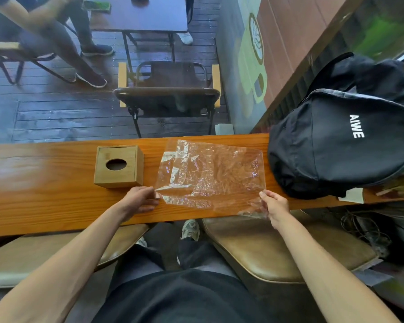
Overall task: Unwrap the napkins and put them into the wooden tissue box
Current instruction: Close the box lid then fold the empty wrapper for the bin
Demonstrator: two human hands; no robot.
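Observation:
A clear, crinkled plastic wrapper (210, 173) lies spread flat on the wooden counter (56, 194). My left hand (139, 199) pinches its near left corner. At the near right corner, my right hand (274, 205) grips the wrapper's edge. The wooden tissue box (118, 166) stands just left of the wrapper, lid on, with an oval slot on top that looks dark inside. No napkins are visible.
A black backpack (341, 145) sits on the counter's right end, touching the wrapper's far side. A white paper slip (353, 195) lies below it. A chair (168, 94) stands beyond the counter; people sit at a table far left. Two cushioned stools are under me.

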